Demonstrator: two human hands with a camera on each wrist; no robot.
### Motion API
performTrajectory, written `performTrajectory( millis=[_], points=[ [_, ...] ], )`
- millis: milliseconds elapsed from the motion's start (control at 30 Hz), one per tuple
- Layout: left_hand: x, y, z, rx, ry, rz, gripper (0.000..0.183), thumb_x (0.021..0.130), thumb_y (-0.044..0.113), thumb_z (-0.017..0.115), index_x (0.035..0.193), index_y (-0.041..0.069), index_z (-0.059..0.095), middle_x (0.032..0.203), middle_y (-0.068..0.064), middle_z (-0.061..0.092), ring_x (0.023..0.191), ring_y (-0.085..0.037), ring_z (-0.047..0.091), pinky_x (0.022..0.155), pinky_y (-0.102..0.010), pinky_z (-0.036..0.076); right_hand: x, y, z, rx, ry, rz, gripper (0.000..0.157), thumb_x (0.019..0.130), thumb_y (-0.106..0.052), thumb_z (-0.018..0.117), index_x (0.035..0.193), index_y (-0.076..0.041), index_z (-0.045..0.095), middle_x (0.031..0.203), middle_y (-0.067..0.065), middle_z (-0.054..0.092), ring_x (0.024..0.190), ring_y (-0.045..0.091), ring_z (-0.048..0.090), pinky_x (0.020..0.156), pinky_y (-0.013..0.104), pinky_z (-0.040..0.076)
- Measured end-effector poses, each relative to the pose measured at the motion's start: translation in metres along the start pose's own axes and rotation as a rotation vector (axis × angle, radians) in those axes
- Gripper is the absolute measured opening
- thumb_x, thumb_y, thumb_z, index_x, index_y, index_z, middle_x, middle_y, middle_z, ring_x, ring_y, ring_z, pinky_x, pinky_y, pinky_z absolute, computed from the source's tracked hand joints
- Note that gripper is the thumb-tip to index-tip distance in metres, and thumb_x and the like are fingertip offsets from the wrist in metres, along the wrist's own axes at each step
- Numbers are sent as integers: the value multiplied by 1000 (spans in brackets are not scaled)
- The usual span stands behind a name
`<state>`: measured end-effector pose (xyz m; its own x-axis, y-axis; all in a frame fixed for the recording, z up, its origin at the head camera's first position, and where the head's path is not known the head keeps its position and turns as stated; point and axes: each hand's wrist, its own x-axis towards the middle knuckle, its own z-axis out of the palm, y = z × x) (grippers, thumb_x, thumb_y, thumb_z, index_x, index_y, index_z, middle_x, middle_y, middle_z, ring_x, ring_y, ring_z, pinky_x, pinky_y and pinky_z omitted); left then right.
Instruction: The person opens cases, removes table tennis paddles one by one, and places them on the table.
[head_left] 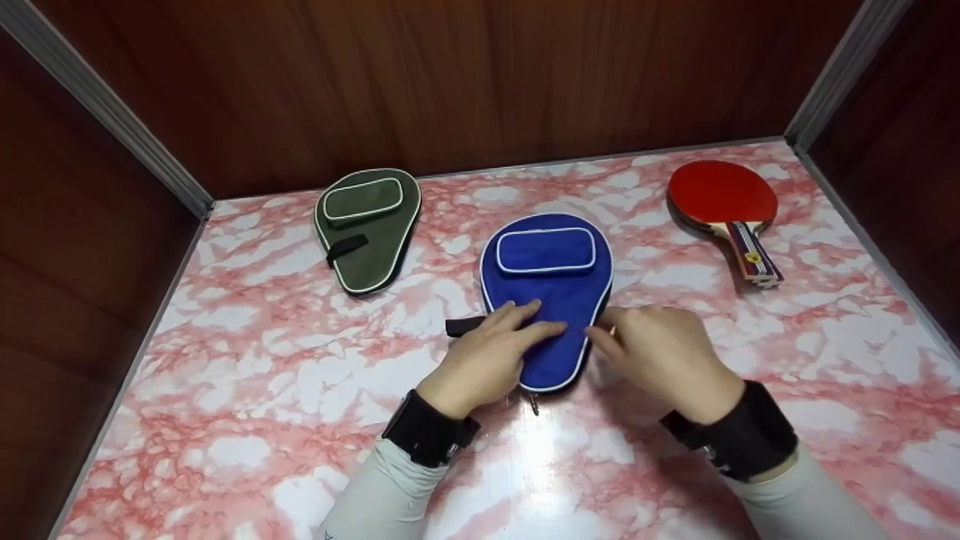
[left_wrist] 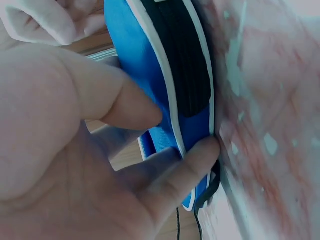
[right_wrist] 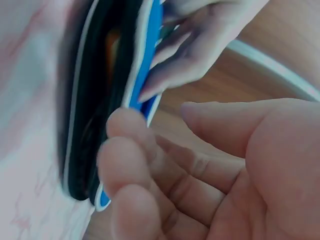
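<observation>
A blue table tennis paddle case [head_left: 570, 292] with white piping lies pocket side up in the middle of the table. My left hand [head_left: 480, 364] rests on its lower left part with the fingers spread. Beside the case's right edge is my right hand [head_left: 667, 356], its fingers bent. In the right wrist view, the right fingertips [right_wrist: 125, 160] are at the rim and the thumb stands apart, with nothing pinched between. That side of the case gapes, and a small orange-brown patch [right_wrist: 111, 55] shows inside. A zip pull [head_left: 534, 403] hangs at the narrow end.
A dark green paddle case [head_left: 375, 236] lies at the back left. A red table tennis paddle [head_left: 721, 195] lies at the back right, handle toward me. Wood-grain panels [head_left: 480, 82] wall the marbled red-and-white table at the back and sides.
</observation>
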<state>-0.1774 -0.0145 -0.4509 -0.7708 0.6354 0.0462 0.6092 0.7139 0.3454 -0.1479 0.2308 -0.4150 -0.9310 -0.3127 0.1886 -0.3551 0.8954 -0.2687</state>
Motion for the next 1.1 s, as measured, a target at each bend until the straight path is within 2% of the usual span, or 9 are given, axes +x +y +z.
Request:
performTrajectory(
  millis=[100,200,300,467,600,700,800,900,1100],
  points=[
    [3,6,0,47,16,-24,56,107,6,60,157,33,64,171,-11,47,154,-47,45,118,-56,48,1,13,0,6,22,23,23,106,-29,73,98,-9,80,77,5,73,71,32,72,59,56,53],
    [4,13,-1,111,48,-59,41,111,21,62,150,32,69,167,-10,52,148,-47,53,107,-62,55,2,23,2,29,69,48,25,106,-28,71,109,-5,81,94,11,79,83,37,76,68,60,57],
    [8,22,2,189,142,-104,30,112,38,64,137,25,73,156,-14,63,133,-47,64,92,-64,60,3,30,4,41,94,67,33,107,-26,69,125,0,78,112,19,80,99,41,77,78,65,58],
    [25,36,18,427,370,-186,49,102,59,72,116,12,67,114,-21,77,93,-38,74,72,-52,59,4,39,7,47,59,59,52,109,-21,66,151,7,60,146,28,66,135,46,63,104,68,52],
    [43,46,30,621,424,-255,58,92,67,79,107,13,63,97,-17,76,79,-29,71,63,-42,55,4,45,11,51,39,38,65,110,-24,67,161,10,46,163,31,49,154,49,44,121,67,38],
    [52,48,35,735,453,-286,48,94,55,81,109,12,66,90,-15,75,76,-25,69,58,-36,53,5,46,14,49,35,33,71,110,-29,68,164,9,41,169,31,42,158,50,36,125,68,31],
    [58,50,37,801,483,-294,26,101,32,72,108,7,72,85,-14,75,74,-23,69,54,-32,53,6,47,14,50,18,44,75,111,-34,67,166,7,39,171,30,38,160,50,31,125,70,28],
    [63,50,36,799,495,-290,12,100,18,64,97,10,72,80,-10,75,71,-21,68,53,-31,53,6,47,13,53,-12,54,76,111,-36,66,167,7,38,172,30,36,161,50,29,126,71,26],
    [66,49,27,721,457,-266,11,99,16,66,88,18,68,76,-4,74,65,-18,68,54,-33,55,6,47,13,58,-43,54,76,111,-36,66,167,7,38,172,30,36,161,50,29,127,69,26]
  ],
)
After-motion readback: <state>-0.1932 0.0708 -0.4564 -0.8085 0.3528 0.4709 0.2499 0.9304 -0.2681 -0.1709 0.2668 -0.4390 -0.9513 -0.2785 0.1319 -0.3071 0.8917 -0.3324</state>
